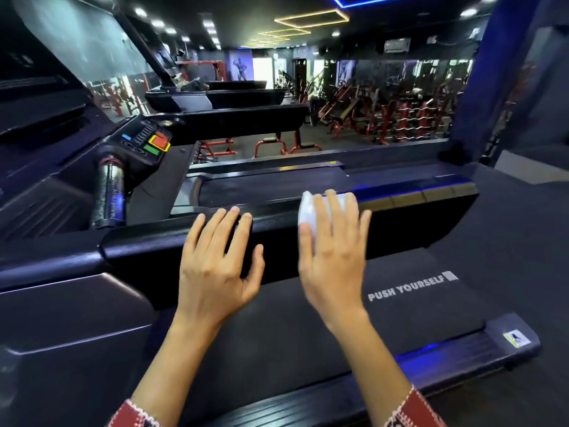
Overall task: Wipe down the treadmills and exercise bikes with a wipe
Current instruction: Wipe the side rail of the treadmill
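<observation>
Now your flat right hand [332, 257] is pressing the wipe [308, 208] on the handrail [415, 204], left hand [215, 260] resting uncurled there, likely sweeping rightward next.

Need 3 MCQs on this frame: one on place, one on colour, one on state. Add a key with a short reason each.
1. Where is the wipe?
A) in a bucket
B) under the right hand on the black handrail
C) on a bike saddle

2. What colour is the wipe?
A) white
B) red
C) green

3. How is the left hand?
A) clenched in a fist
B) pinching the wipe
C) flat on the handrail, fingers straight

Key:
1 B, the right hand presses it onto the handrail.
2 A, white shows beside and between the fingers.
3 C, it lies palm down on the handrail, holding nothing.
</observation>
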The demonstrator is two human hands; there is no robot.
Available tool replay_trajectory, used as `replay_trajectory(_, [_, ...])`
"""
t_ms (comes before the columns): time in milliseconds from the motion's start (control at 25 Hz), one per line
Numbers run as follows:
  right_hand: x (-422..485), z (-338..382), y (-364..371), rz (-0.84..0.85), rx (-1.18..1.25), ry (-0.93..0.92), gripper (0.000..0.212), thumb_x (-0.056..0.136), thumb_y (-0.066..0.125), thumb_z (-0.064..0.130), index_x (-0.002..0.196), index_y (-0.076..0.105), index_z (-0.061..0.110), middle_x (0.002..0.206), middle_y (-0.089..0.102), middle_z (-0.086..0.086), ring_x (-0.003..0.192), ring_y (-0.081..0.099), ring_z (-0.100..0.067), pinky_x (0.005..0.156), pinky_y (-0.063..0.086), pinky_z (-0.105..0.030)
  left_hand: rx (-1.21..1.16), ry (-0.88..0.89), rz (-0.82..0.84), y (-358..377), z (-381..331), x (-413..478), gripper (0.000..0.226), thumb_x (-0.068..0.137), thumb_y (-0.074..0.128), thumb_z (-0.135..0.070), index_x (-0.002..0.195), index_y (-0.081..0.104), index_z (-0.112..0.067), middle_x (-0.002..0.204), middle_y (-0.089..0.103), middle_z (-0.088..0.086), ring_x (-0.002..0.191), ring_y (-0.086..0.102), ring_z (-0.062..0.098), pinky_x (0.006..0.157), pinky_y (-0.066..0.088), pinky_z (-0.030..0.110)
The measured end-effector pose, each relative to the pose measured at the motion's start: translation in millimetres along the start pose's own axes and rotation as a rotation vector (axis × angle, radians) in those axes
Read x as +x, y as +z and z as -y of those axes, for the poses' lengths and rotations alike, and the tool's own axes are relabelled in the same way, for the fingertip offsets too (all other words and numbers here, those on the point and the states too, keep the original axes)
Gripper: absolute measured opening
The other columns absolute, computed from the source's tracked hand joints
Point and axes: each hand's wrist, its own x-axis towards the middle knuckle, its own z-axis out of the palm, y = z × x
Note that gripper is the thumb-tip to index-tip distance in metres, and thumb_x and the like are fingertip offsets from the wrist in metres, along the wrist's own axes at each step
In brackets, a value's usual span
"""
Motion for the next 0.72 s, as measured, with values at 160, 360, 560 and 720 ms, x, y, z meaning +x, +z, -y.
replay_trajectory(160, [29, -11, 0, 0.023, 0.065, -0.125, 0.041, 0.101, 0.037, 0.033, 0.111, 0.066, 0.005, 0.111, 0.065, -0.011, 0.113, 0.057, -0.033, 0.112, 0.024, -0.053, 0.002, 0.02, 0.014, 7, -14, 6, 0.037, 0.087, 0.055, -0.022, 0.112, 0.066, 0.002, 0.117, 0.064, 0.02, 0.109, 0.061, 0.034, 0.101, 0.038, 0.047])
replay_trajectory(360, [-3, -6, -3, -0.003, 0.149, -0.006, 0.047, 0.102, 0.031, 0.03, 0.128, 0.057, 0.0, 0.135, 0.053, -0.019, 0.133, 0.037, -0.038, 0.114, 0.021, -0.05, 0.059, 0.022, 0.035, 0, -12, -1, 0.037, 0.089, 0.053, -0.023, 0.116, 0.065, 0.0, 0.121, 0.063, 0.018, 0.115, 0.056, 0.03, 0.102, 0.037, 0.047])
replay_trajectory(560, [12, 29, 1, 0.062, 0.246, -0.228, 0.043, 0.102, 0.032, 0.027, 0.122, 0.062, 0.003, 0.125, 0.061, -0.012, 0.122, 0.052, -0.035, 0.111, 0.027, -0.049, 0.086, -0.019, 0.025, -14, 7, -11, 0.037, 0.091, 0.051, -0.025, 0.115, 0.065, 0.0, 0.121, 0.063, 0.018, 0.115, 0.055, 0.03, 0.101, 0.038, 0.049])
replay_trajectory(720, [-4, 38, 3, 0.013, 0.185, -0.18, 0.038, 0.1, 0.038, 0.023, 0.121, 0.064, 0.004, 0.125, 0.062, -0.011, 0.122, 0.052, -0.035, 0.111, 0.027, -0.05, 0.137, -0.049, 0.021, -33, 33, -24, 0.037, 0.09, 0.052, -0.024, 0.114, 0.067, 0.0, 0.12, 0.063, 0.018, 0.115, 0.055, 0.029, 0.101, 0.038, 0.049])
